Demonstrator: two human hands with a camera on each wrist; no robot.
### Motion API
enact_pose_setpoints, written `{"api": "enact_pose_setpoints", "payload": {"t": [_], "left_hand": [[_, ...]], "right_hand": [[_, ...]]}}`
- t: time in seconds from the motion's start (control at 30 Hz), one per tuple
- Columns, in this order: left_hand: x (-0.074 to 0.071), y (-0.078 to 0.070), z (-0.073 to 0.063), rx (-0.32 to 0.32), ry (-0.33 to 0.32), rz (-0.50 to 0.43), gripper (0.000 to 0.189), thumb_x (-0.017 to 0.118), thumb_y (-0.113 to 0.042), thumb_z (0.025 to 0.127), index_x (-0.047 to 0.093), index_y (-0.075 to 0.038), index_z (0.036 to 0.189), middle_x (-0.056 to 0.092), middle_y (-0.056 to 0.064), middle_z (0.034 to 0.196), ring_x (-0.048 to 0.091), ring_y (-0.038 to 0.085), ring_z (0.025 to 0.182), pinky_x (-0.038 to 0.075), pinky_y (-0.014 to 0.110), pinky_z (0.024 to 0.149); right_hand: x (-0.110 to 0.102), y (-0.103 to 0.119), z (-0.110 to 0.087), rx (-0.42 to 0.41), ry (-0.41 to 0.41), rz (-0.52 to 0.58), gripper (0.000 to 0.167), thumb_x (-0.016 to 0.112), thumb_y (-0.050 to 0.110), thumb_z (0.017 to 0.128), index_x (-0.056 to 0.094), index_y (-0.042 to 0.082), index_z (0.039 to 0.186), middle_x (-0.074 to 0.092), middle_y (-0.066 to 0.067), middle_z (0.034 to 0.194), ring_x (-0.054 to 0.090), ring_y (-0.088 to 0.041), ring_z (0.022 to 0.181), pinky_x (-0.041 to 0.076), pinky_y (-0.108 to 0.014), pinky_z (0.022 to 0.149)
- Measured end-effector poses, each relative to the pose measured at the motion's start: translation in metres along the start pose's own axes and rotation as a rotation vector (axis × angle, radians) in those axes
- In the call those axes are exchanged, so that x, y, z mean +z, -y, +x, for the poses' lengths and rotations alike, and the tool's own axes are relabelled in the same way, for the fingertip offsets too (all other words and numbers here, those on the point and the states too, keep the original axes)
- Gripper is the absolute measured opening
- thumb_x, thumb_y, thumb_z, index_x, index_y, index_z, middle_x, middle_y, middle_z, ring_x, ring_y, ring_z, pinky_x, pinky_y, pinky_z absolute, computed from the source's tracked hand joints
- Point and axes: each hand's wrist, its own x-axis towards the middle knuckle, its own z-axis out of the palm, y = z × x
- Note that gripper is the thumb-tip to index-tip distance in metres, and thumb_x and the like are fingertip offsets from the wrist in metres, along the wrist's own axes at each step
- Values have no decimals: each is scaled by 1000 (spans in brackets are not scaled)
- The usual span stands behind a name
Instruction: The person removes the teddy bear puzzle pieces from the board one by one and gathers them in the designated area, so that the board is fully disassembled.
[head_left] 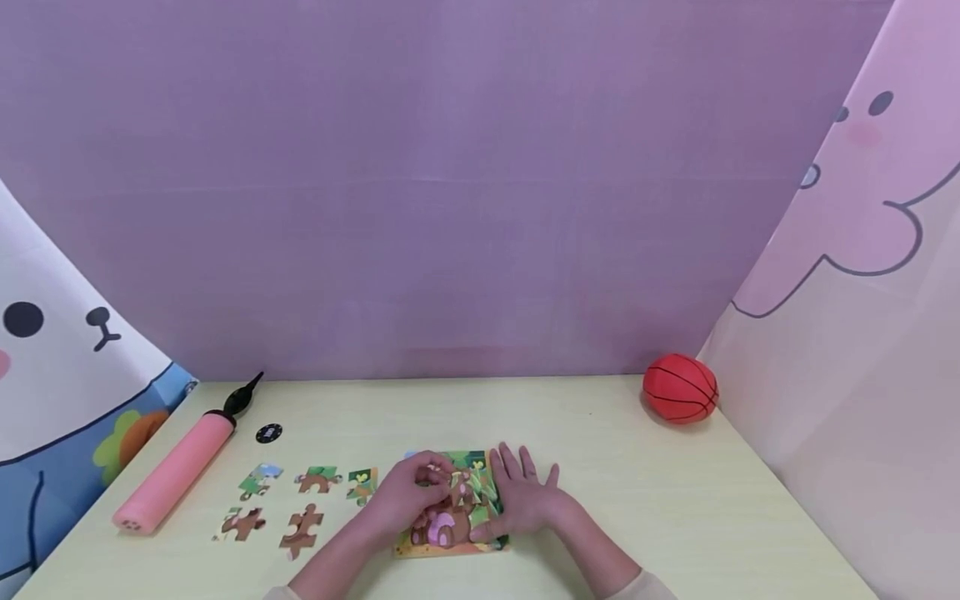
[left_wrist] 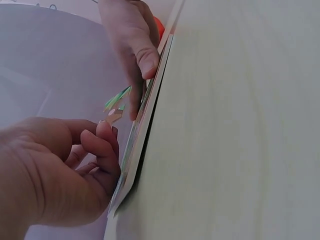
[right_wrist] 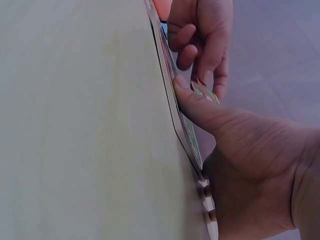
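A jigsaw puzzle with a brown bear picture lies on the table, partly covered by both hands. My left hand pinches a puzzle piece between thumb and fingertips. In the left wrist view that piece is tilted and raised over the puzzle board. My right hand rests along the puzzle's right edge, its fingers straight and spread, with the thumb lying on the board's lower part. Left of the puzzle lie several loose pieces, among them a brown one and a green and brown one.
On the left lies a pink hand pump with a black nozzle. Near it is a round black chip. A red ball sits at the table's back right corner. Purple cloth stands behind the table.
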Motion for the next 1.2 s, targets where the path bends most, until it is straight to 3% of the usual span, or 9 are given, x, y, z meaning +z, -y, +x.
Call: {"api": "enact_pose_setpoints", "payload": {"t": [0.33, 0.53, 0.73, 1.2], "left_hand": [[-25, 6, -16, -56, -2, -34, 21, 65, -8, 97, 61, -3, 117, 63, 11, 95, 54, 17, 61, 39, 24, 47], [-42, 10, -25, -108, -39, -1, 24, 65, -8, 97, 62, -4, 120, 63, 11, 96, 55, 19, 62, 41, 27, 49], [-56, 12, -36, -118, -65, 40, 23, 67, -8, 96, 62, -4, 118, 64, 11, 94, 55, 20, 63, 43, 28, 48], [-90, 20, -58, -94, -15, 94, 25, 67, -10, 96, 62, 0, 119, 64, 10, 94, 56, 20, 64, 46, 28, 49]], "right_hand": [[0, -2, -1, -8, -7, -19, 114, 65, 71, 84, 17, 3, 161, 7, -19, 167, 2, -47, 151, 1, -82, 103], [5, -5, 2, -1, -37, -11, 118, 65, 76, 80, 18, 4, 160, 8, -18, 167, 3, -46, 151, 0, -82, 103], [7, -6, 3, 9, -43, -5, 119, 65, 78, 78, 18, 6, 161, 8, -17, 168, 3, -45, 151, 0, -81, 104], [22, -20, 19, -6, -82, 22, 124, 64, 83, 73, 20, 9, 161, 9, -15, 168, 1, -45, 151, -4, -81, 104]]}}
